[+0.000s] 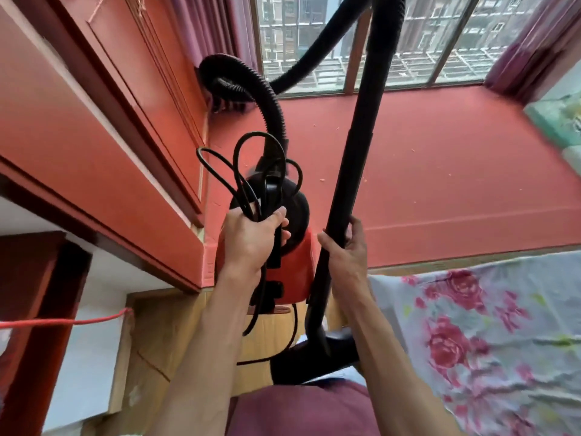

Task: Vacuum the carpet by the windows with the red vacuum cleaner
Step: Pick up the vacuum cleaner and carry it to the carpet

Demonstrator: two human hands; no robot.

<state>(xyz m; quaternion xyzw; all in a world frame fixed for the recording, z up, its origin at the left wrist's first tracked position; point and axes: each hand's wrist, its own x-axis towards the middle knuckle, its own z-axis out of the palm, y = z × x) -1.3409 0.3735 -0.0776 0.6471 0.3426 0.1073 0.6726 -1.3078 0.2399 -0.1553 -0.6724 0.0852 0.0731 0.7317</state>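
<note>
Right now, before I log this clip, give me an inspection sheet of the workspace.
Surface: red carpet on the raised ledge under the windows.
Job's things: red canister vacuum cleaner, black ribbed hose, black rigid wand.
Clutter: small pale crumbs scattered on the carpet.
Grippers: left hand grips the looped black power cord above the cleaner; right hand grips the wand.
Cables: cord loops stand up, tail hanging below the left hand.
Surroundings: purple curtains, floral bedsheet at right, red string at left.

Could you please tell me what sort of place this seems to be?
Probably a bedroom in a flat: a floral bedsheet lies at the right, a red carpet runs under wide windows with pink curtains, and apartment blocks show outside.
</note>
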